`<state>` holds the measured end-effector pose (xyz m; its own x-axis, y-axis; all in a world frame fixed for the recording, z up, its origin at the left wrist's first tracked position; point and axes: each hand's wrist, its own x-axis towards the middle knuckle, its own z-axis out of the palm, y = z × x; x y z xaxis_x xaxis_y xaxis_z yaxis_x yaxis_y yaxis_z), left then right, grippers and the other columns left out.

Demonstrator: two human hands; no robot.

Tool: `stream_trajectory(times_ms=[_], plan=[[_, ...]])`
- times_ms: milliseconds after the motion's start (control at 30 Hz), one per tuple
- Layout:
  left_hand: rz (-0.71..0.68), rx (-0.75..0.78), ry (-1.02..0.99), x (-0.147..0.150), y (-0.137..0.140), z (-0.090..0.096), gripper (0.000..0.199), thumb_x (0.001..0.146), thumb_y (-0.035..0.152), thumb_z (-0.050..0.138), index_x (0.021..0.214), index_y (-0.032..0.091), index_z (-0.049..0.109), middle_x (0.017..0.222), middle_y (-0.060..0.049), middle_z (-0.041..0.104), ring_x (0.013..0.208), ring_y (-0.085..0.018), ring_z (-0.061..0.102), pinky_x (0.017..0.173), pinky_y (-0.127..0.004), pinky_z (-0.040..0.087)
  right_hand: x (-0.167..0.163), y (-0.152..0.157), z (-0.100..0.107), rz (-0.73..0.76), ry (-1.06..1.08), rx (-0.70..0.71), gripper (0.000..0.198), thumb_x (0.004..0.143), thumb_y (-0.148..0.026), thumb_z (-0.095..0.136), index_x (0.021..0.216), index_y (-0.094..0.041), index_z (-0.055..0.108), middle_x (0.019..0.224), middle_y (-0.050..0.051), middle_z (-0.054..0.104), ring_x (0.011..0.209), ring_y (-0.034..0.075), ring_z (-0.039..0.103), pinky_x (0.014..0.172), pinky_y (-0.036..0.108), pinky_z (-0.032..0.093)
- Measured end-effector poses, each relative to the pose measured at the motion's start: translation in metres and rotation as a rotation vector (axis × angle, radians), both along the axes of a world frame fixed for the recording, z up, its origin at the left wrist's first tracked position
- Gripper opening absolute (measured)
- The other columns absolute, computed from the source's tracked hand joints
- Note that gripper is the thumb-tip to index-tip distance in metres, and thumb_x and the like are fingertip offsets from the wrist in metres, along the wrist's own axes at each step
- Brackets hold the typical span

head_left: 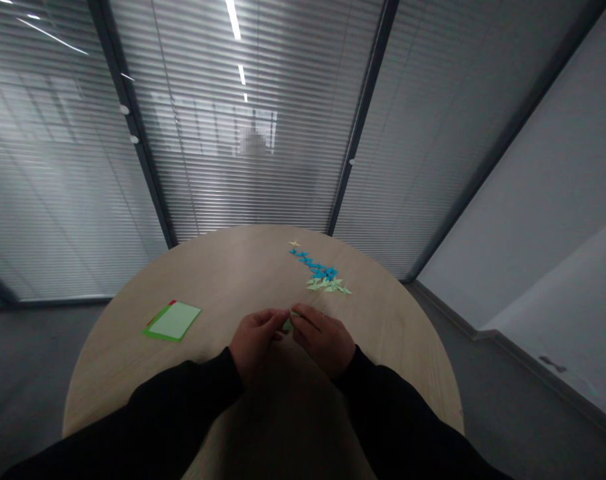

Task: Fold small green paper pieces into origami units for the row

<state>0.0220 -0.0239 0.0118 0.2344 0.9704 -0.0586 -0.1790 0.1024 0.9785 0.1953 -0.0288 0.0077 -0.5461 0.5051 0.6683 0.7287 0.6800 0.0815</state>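
Note:
Near the front middle of the round table, my left hand (257, 338) and my right hand (325, 339) meet at the fingertips. Between them is a small piece of green paper (287, 325), mostly hidden by the fingers; both hands pinch it. Just beyond my right hand lies a cluster of pale green folded paper pieces (327, 285). A line of pointed blue folded paper pieces (313, 265) runs from there toward the far edge, ending at a yellow folded piece (294, 243).
A stack of square paper sheets (175, 321), pale green on top with bright green and red edges showing, lies on the left of the wooden table (223, 267). Behind the table stand glass panels with blinds (263, 187); a white wall (543, 233) is on the right.

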Motion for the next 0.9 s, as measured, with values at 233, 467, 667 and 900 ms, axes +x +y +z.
stream_trajectory(times_ms=[233, 467, 667, 900], plan=[[0.028, 0.025, 0.033, 0.0, 0.001, -0.002, 0.035, 0.074, 0.049, 0.07, 0.079, 0.014, 0.071, 0.075, -0.004, 0.068, 0.066, -0.014, 0.056, 0.066, -0.026, 0.043, -0.004, 0.0, 0.0, -0.007, 0.073, -0.044, 0.017, 0.09, -0.017, 0.051, 0.098, -0.019, 0.066, 0.109, 0.011, 0.068, 0.092, 0.021, 0.066, 0.073, 0.029, 0.056], [0.131, 0.281, 0.254, -0.003, 0.0, 0.006, 0.033, 0.081, 0.049, 0.062, 0.079, 0.016, 0.069, 0.069, -0.002, 0.069, 0.064, -0.017, 0.058, 0.06, -0.026, 0.042, -0.012, 0.003, 0.002, 0.013, 0.877, -0.706, 0.03, 0.079, -0.037, 0.066, 0.101, -0.018, 0.061, 0.093, 0.007, 0.067, 0.077, 0.018, 0.065, 0.066, 0.029, 0.056], [0.203, 0.433, 0.375, -0.003, 0.004, 0.004, 0.028, 0.086, 0.042, 0.057, 0.087, 0.018, 0.072, 0.086, -0.006, 0.073, 0.081, -0.021, 0.065, 0.073, -0.03, 0.047, -0.009, 0.009, -0.002, 0.049, 1.031, -0.949, 0.032, 0.073, -0.044, 0.071, 0.086, -0.016, 0.065, 0.07, 0.001, 0.06, 0.059, 0.013, 0.055, 0.055, 0.025, 0.047], [0.167, 0.466, 0.441, -0.005, 0.007, -0.002, 0.03, 0.087, 0.043, 0.057, 0.084, 0.018, 0.073, 0.083, -0.006, 0.071, 0.078, -0.02, 0.063, 0.07, -0.03, 0.046, -0.008, 0.008, 0.004, 0.029, 0.955, -0.877, 0.029, 0.078, -0.046, 0.067, 0.077, -0.017, 0.067, 0.066, 0.0, 0.057, 0.059, 0.013, 0.052, 0.054, 0.025, 0.044]])
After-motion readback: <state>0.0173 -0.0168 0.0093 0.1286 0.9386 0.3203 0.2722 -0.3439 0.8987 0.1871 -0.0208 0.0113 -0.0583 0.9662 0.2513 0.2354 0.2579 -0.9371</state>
